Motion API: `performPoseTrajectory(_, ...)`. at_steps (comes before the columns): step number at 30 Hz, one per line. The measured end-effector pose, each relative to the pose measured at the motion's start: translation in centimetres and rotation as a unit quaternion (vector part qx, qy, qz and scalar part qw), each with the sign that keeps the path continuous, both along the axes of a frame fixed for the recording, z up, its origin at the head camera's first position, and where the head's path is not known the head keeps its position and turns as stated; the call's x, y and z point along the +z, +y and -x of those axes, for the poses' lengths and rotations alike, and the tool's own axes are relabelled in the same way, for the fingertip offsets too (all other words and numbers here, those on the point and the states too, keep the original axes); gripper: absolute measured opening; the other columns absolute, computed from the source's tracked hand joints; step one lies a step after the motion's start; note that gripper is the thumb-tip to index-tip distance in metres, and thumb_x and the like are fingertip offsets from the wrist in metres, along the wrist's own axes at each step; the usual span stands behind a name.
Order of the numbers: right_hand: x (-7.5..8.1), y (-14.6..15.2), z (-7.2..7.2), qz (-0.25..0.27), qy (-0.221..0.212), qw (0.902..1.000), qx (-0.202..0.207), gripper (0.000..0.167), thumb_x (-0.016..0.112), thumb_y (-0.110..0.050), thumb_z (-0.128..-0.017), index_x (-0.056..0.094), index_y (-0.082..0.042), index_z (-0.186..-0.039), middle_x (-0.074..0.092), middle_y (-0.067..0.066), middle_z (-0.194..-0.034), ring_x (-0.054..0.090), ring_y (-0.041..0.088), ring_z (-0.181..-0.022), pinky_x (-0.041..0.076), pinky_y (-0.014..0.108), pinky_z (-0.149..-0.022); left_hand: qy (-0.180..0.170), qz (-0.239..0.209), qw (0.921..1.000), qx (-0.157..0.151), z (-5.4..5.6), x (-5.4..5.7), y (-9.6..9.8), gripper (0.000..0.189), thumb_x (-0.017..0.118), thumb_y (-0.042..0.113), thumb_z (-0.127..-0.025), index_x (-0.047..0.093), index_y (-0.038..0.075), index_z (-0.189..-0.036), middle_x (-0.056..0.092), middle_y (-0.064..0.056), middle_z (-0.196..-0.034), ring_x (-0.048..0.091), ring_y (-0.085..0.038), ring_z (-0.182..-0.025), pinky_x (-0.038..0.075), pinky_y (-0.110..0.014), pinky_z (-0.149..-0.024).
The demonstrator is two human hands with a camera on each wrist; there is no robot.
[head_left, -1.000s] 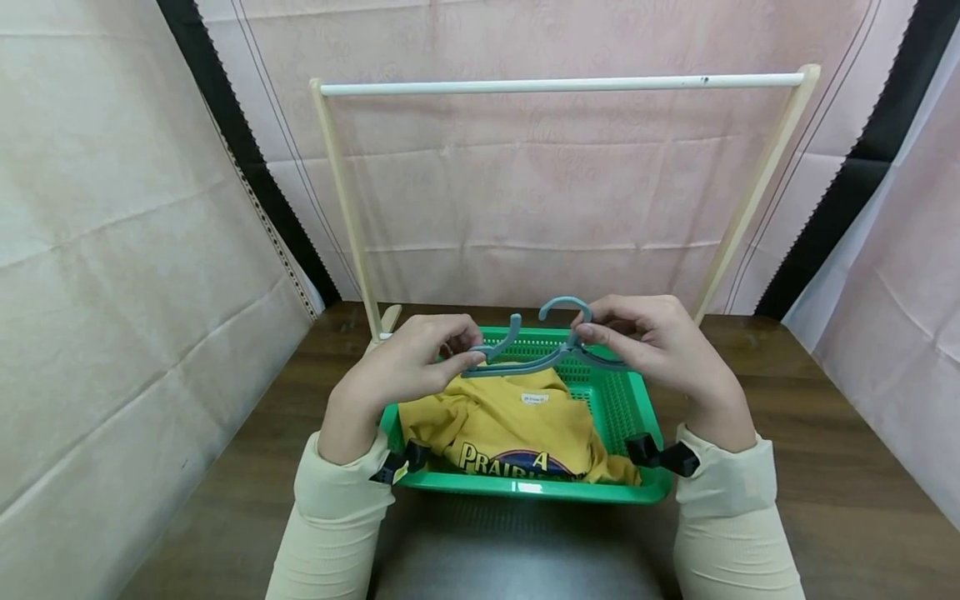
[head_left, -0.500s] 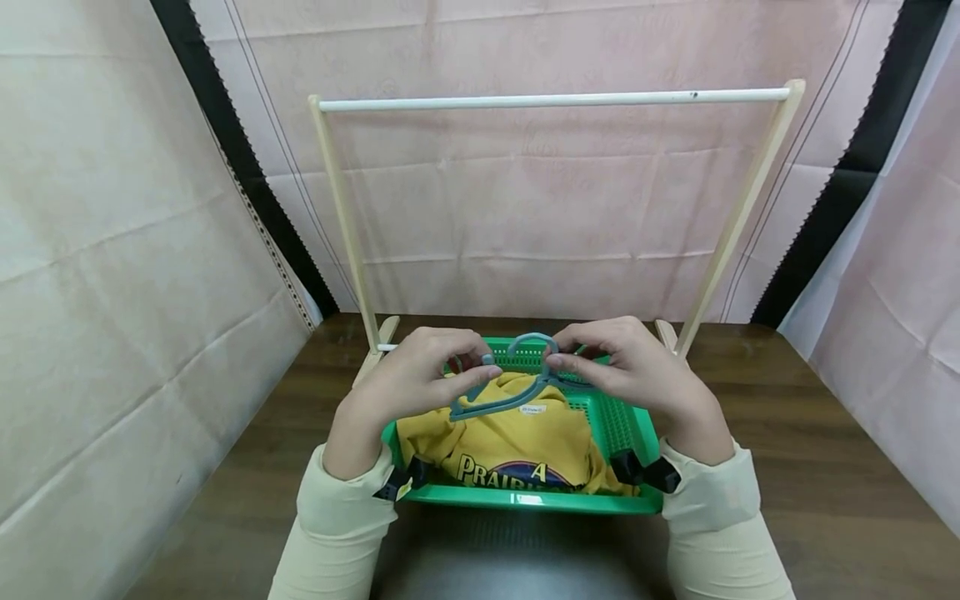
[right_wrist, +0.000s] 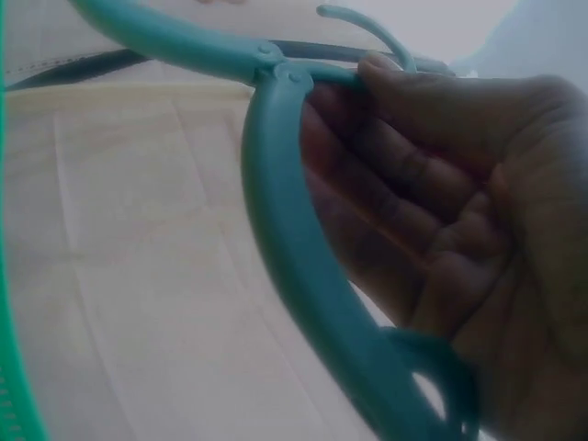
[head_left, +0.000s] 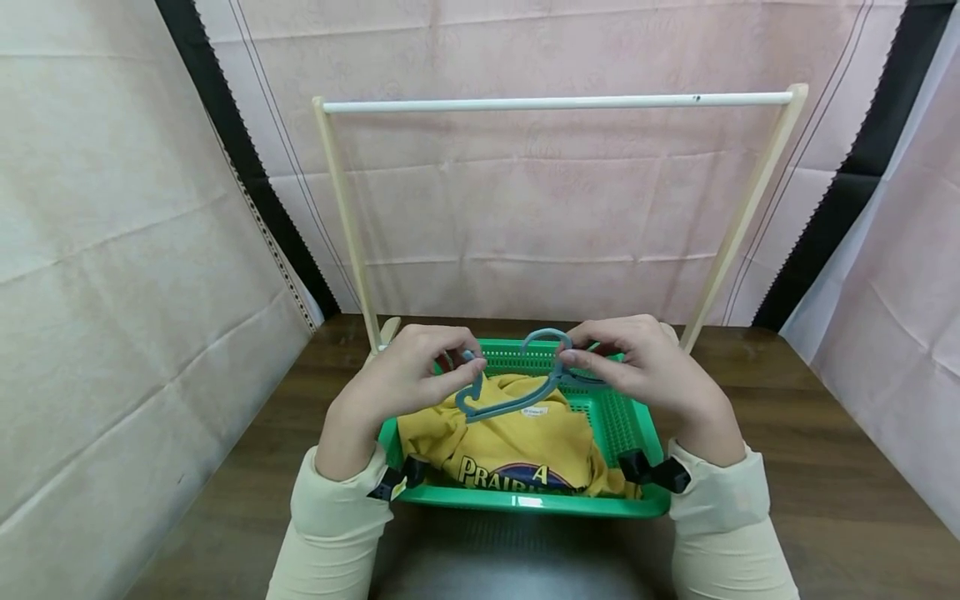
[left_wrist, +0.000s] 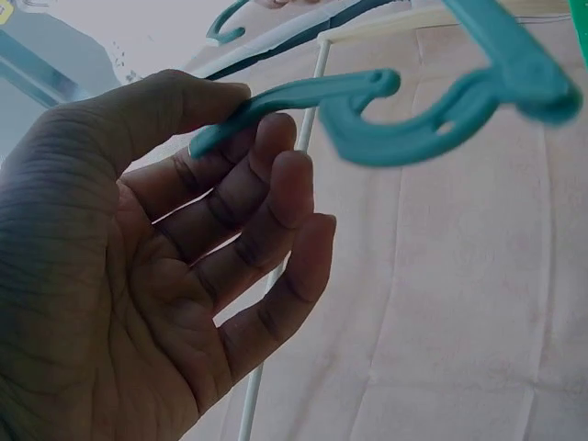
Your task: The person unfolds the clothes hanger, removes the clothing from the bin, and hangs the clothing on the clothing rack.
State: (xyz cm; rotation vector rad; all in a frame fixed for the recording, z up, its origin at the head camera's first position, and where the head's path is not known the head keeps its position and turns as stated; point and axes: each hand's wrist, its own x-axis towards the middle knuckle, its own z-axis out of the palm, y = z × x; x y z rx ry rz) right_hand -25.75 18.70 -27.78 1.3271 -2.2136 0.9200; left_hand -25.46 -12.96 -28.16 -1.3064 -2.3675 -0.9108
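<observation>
A blue-green folding clothes hanger [head_left: 510, 407] is held up between both hands, over the basket. My left hand [head_left: 416, 371] pinches a short bar jointed to the end of the hanger's left arm; in the left wrist view this bar [left_wrist: 317, 90] lies under the thumb, the other fingers loosely bent. With thumb and fingers my right hand [head_left: 637, 358] grips the base of the hook [right_wrist: 372, 26], near the centre joint. The right arm of the hanger [right_wrist: 285, 211] slopes down past that palm. Below lies a crumpled yellow printed shirt [head_left: 510, 442], partly hidden by the left hand.
The shirt lies in a green perforated basket [head_left: 540, 500] on a dark wooden table [head_left: 810, 467]. Behind it stands a rack with a white bar [head_left: 555, 104] on two cream posts. Pale cloth walls [head_left: 525, 208] enclose the back and sides.
The hanger is lower in the head view than a second ago. My left hand's pinch has shifted from the left arm to the short bar. Lately both hands and hanger have moved slightly.
</observation>
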Motion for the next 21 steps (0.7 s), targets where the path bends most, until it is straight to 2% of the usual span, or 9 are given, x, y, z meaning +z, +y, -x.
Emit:
performPoseTrajectory(5,0.1,0.7,-0.1,0.030,-0.012,0.9995,0.005,0.023,0.075,0.000,-0.088,0.075,-0.021,-0.099,0.069,-0.012,-0.082,0.059,0.006,-0.070,0.051,0.025,-0.056,0.013,0.009,0.9995,0.026,0.0,0.0,-0.4,0.008,0.065,0.011,-0.097,0.067,0.017,-0.092,0.063,0.011,-0.083,0.060,-0.005,-0.073,0.055,-0.024,-0.067)
performPoseTrajectory(11,0.2,1.4,0.0,0.057,0.009,0.9982,0.017,0.020,0.075,0.001,-0.088,0.075,-0.017,-0.098,0.069,-0.007,-0.081,0.058,0.006,-0.067,0.051,0.021,-0.057,0.007,0.025,0.9983,0.053,0.1,-0.2,-0.5,0.010,0.060,0.010,-0.098,0.068,0.015,-0.095,0.064,0.010,-0.086,0.058,-0.005,-0.075,0.055,-0.026,-0.070)
performPoseTrajectory(21,0.2,1.6,0.1,0.090,0.051,0.9945,0.014,0.031,0.074,0.016,-0.081,0.075,-0.010,-0.098,0.072,-0.001,-0.084,0.064,0.010,-0.063,0.052,0.018,-0.058,0.048,0.057,0.9902,0.118,0.4,-0.2,-0.5,0.023,0.050,0.006,-0.098,0.070,0.017,-0.095,0.066,0.011,-0.087,0.045,-0.006,-0.057,0.043,-0.027,-0.054)
